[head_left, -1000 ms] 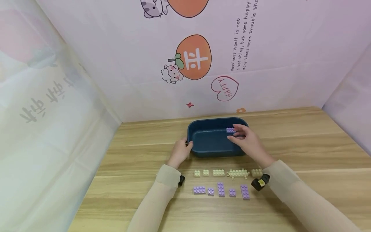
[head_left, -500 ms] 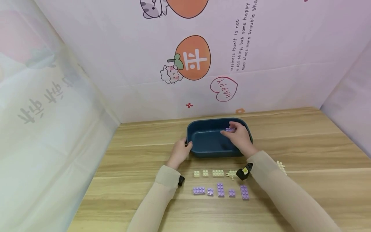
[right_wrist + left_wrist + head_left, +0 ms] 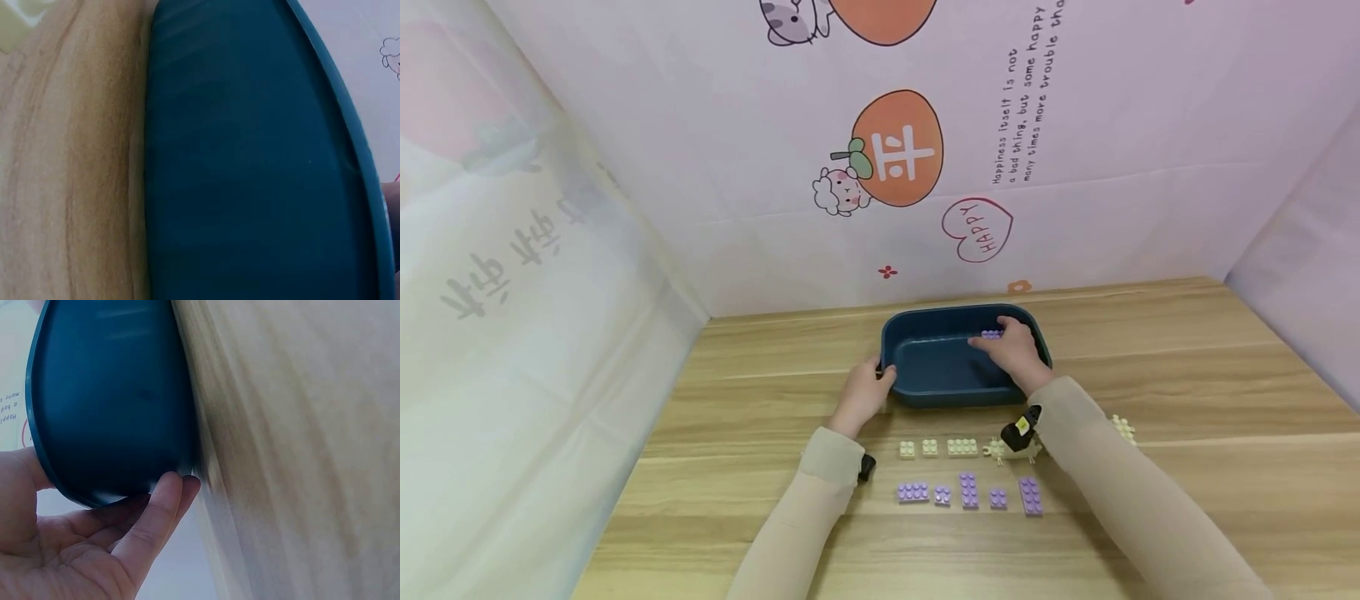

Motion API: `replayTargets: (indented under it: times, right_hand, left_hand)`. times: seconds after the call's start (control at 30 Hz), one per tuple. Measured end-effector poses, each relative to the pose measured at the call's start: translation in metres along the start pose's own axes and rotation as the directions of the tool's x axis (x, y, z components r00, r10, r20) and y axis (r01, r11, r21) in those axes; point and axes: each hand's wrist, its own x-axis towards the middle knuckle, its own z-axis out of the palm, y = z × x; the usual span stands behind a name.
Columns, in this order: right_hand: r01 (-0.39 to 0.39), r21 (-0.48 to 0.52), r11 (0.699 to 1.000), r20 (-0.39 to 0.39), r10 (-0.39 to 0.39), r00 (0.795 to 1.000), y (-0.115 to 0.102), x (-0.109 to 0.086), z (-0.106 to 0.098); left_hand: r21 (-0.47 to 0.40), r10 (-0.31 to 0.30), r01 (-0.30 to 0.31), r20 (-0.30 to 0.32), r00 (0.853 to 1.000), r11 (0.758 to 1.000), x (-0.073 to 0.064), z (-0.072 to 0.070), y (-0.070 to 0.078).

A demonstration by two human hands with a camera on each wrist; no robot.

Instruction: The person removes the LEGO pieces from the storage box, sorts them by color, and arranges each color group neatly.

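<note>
My left hand (image 3: 861,395) grips the left end of a dark blue plastic box (image 3: 966,400), thumb over the rim and fingers against the outer wall. In the left wrist view those fingers (image 3: 150,528) lie under the box's outside wall (image 3: 115,394). My right hand (image 3: 1017,350) reaches over the front rim into the box's right half. There its thumb and fingers are around a purple studded toy brick (image 3: 991,334), partly covered by the hand. The right wrist view is filled mostly by the box's outer wall (image 3: 250,156), and the brick is hidden there.
On the wooden table (image 3: 760,367), in front of the box, pale yellow bricks (image 3: 962,447) form one row and purple bricks (image 3: 968,490) another. Pale yellow pieces (image 3: 1123,429) show beside the right sleeve. A printed cloth wall (image 3: 775,250) stands behind the box.
My right hand has moved left and down over the purple brick, its thumb coming to the brick's near left side. The left hand and box have stayed in place.
</note>
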Motion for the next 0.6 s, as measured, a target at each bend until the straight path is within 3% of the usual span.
replayTargets:
  times: [0.6]
  right_hand:
    - [-0.096, 0.112, 0.989, 0.074, 0.088, 0.993, -0.002, 0.018, 0.008]
  left_hand:
    - [-0.006, -0.008, 0.008, 0.011, 1.000, 1.000, -0.001, -0.002, 0.000]
